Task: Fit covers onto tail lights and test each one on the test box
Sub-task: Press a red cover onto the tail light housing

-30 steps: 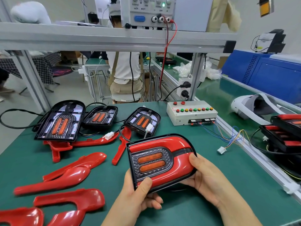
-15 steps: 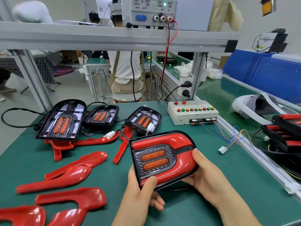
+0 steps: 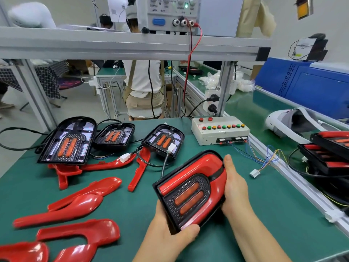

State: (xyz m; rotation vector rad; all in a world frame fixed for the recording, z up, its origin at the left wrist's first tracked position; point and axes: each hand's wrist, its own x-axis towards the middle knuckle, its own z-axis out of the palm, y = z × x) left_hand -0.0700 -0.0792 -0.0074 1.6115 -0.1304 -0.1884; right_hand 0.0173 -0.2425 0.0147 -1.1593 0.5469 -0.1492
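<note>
Head view: both hands are clamped on one tail light [image 3: 190, 190], held tilted above the near-middle of the green worktop [image 3: 264, 214]. The left hand [image 3: 170, 237] grips its near corner, with the thumb lying over the black rim and the fingers hidden underneath. The right hand [image 3: 236, 188] wraps the right side of the tail light, with the thumb along the edge of the red cover [image 3: 192, 167] already seated on it. A black lead runs from the top of the held light toward the far side.

Three uncovered tail lights stand propped in a row toward the far-left edge: a large one [image 3: 66, 141], a smaller one [image 3: 115, 136] and a third [image 3: 163, 140] nearest the middle. Loose red covers [image 3: 58, 210] lie scattered over the near-left corner. The test box [image 3: 219, 131], with its row of coloured buttons, sits at the far edge right of the middle. Coloured wires trail from it to a white connector [image 3: 254, 173], which lies free on the worktop near the right edge. Beyond that edge rests a stack of covered lights [image 3: 328, 148].
</note>
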